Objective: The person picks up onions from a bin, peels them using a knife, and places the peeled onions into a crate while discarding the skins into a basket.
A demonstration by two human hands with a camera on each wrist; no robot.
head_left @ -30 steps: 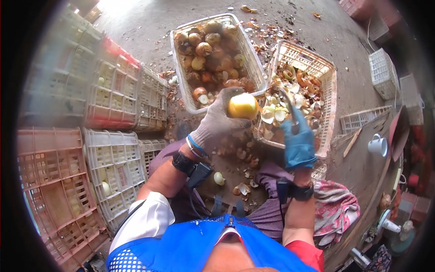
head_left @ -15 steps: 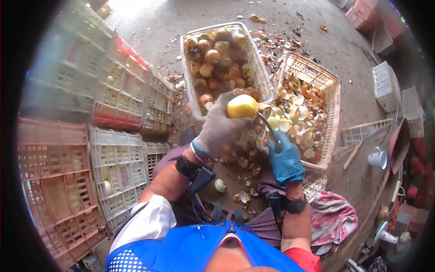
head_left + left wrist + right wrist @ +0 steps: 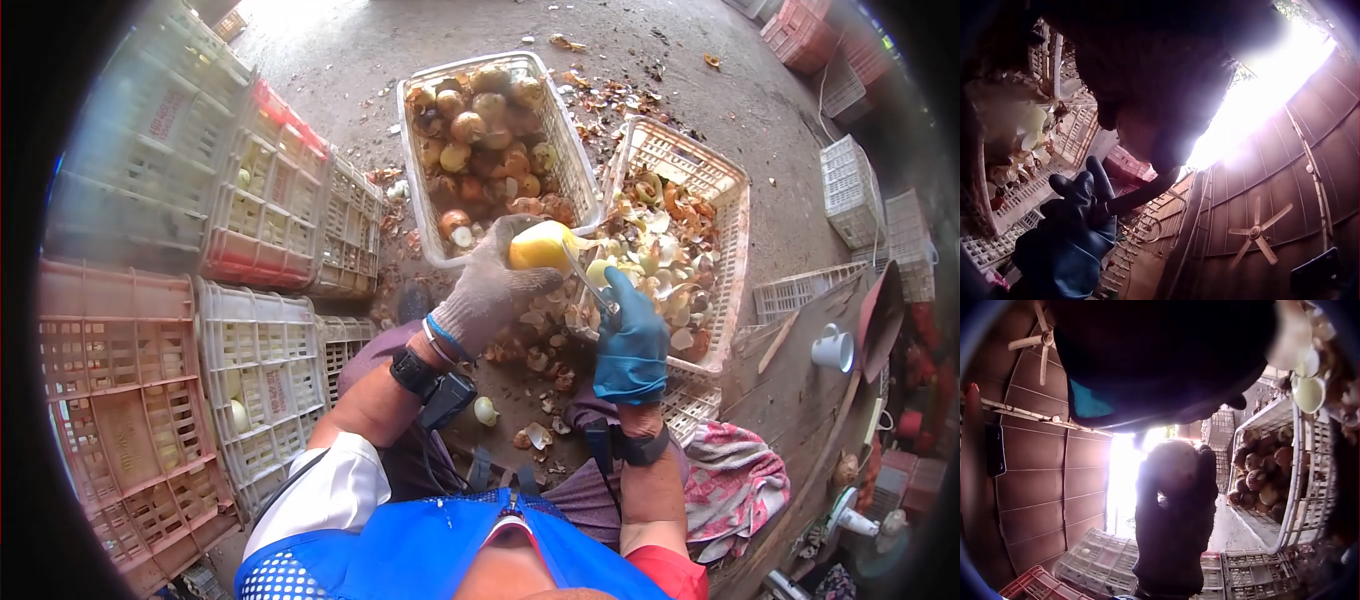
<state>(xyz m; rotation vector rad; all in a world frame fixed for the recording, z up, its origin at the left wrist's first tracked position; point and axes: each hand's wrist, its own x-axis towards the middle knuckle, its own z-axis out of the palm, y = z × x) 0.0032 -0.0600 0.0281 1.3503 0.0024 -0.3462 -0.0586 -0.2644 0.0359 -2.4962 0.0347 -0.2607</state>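
Note:
In the head view my left hand [image 3: 488, 285], in a grey knit glove, grips a yellow onion [image 3: 540, 246] from the left side. A loose strip of peel [image 3: 581, 243] sticks out from the onion's right end. My right hand [image 3: 632, 345], in a blue rubber glove, holds a knife with a slim curved blade [image 3: 588, 280]; the blade reaches up to the onion's right side. The left wrist view shows the blue-gloved right hand [image 3: 1066, 240] with the dark blade [image 3: 1144, 197] extending from its fingers. In the right wrist view the onion [image 3: 1174, 464] appears backlit above the left hand [image 3: 1169, 540].
A crate of unpeeled onions [image 3: 415, 180] stands ahead, beside a crate of peels [image 3: 738, 250]. Stacked crates [image 3: 265, 370] line the left side. A board with a mug [image 3: 832, 347] and a pink-white cloth [image 3: 735, 470] are at right. A peeled onion [image 3: 485, 410] lies on the floor.
My right hand came in from the right, bringing the knife blade to the onion, then rose slightly. The left hand keeps its grip, with the onion a little tilted. The head view shifted slightly.

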